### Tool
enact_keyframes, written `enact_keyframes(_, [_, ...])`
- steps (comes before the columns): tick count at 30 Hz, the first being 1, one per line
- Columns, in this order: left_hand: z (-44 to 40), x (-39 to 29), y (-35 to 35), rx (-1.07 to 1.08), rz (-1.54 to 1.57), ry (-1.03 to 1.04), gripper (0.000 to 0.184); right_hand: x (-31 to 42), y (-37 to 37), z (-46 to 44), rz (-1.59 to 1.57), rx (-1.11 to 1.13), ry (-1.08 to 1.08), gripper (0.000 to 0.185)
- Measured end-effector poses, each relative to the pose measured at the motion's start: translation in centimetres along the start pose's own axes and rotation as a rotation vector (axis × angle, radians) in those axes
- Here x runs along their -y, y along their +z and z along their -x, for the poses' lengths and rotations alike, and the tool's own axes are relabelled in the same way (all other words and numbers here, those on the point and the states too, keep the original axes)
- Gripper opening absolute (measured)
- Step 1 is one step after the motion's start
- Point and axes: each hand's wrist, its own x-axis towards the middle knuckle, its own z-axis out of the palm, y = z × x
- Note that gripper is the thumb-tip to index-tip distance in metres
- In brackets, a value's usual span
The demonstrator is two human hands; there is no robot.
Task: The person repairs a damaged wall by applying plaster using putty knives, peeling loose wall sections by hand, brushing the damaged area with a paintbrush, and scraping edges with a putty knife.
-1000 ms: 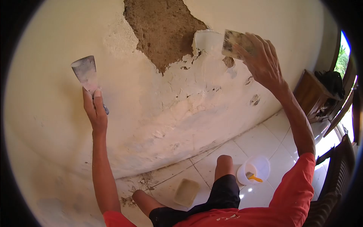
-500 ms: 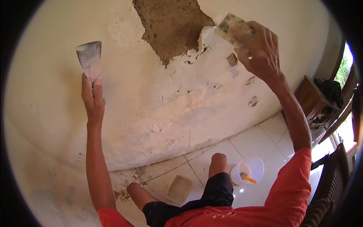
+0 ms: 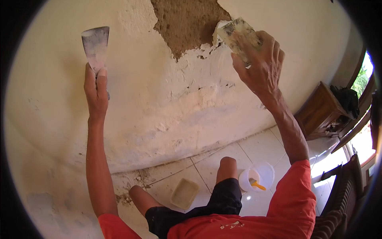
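My left hand (image 3: 96, 89) grips the handle of a putty knife (image 3: 95, 47), its wide, smeared blade pointing up in front of the wall. My right hand (image 3: 260, 65) is closed round a flat, stained scraper plate (image 3: 240, 36), which lies against the wall at the right edge of a bare brown patch (image 3: 189, 24). Around the patch the plaster (image 3: 199, 79) is rough and white, with chipped edges. My right palm is hidden behind the back of the hand.
On the tiled floor stand a shallow tray (image 3: 185, 194) and a white bucket (image 3: 267, 175) holding a yellow-handled brush (image 3: 258, 185). At the right are a wooden cabinet (image 3: 319, 109) and a dark ribbed chair (image 3: 344, 191). Debris lies along the wall's foot.
My right hand has moved left with the scraper plate, now over the patch's right edge. My left hand and the putty knife are higher in view. The floor objects have shifted slightly left.
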Motion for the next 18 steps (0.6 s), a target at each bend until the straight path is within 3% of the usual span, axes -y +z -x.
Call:
enact_keyframes(9, [0.1,-0.2,-0.3,0.02,0.032,-0.009,0.014,0.8,2.0,2.1,0.041,0.073,0.008,0.05])
enact_keyframes(15, [0.2,-0.3,-0.3,-0.016,0.004,-0.005,0.027,-0.3,3.0,3.6,0.062,0.078,-0.024,0.053])
enact_keyframes(17, [0.4,0.4,-0.9,0.082,-0.033,-0.108,0.048,-0.5,3.0,4.0,0.063,0.081,-0.023,0.053])
enact_keyframes(18, [0.4,0.6,-1.0,0.084,-0.032,-0.107,0.048,-0.6,2.9,4.2,0.058,0.109,-0.007,0.053])
